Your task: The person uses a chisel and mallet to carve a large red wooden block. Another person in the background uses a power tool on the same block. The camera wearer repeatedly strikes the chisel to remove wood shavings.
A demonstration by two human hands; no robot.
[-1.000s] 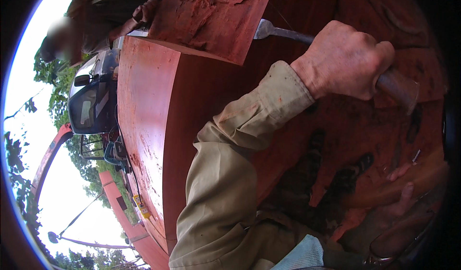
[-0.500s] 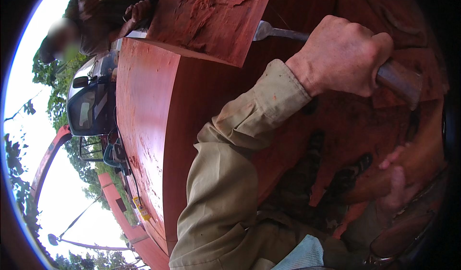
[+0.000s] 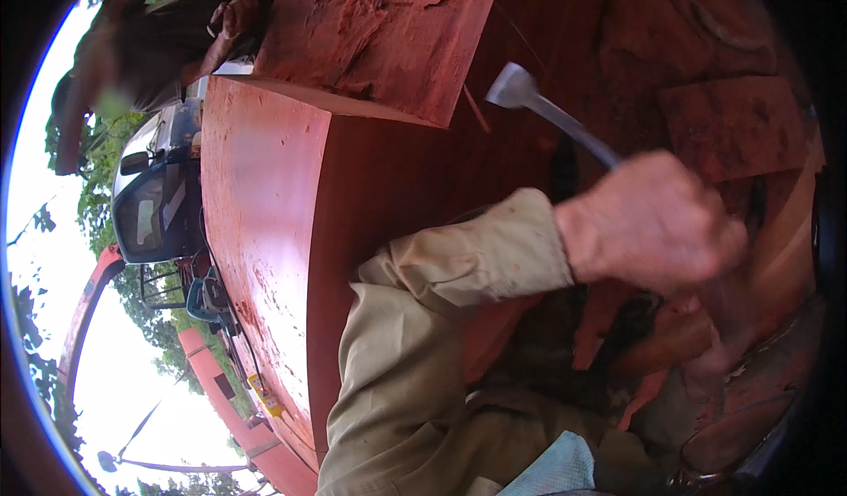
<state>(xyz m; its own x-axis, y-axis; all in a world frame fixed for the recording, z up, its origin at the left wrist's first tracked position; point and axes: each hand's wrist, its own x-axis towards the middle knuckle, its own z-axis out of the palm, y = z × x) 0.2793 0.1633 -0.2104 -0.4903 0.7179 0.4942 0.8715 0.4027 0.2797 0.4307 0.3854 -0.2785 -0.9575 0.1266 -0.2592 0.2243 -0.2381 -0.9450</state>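
Note:
My left hand, at the end of a khaki sleeve, is closed in a fist around a chisel. The chisel's flat, flared metal blade points up and left, apart from the large squared block of reddish wood. Its handle is mostly covered by my fist and blurred. My right hand shows low on the right, just below the left. Motion smears its fingers, and whether it holds anything cannot be made out.
A long reddish timber runs down the left side, with a teal power tool and a yellow object beside it. Behind stands a dark vehicle. Another person's hand is near the block at upper left. A wood offcut lies at right.
My left hand has moved down and right with the chisel, drawing the blade away from the block's edge. My right hand is now closer to the left one.

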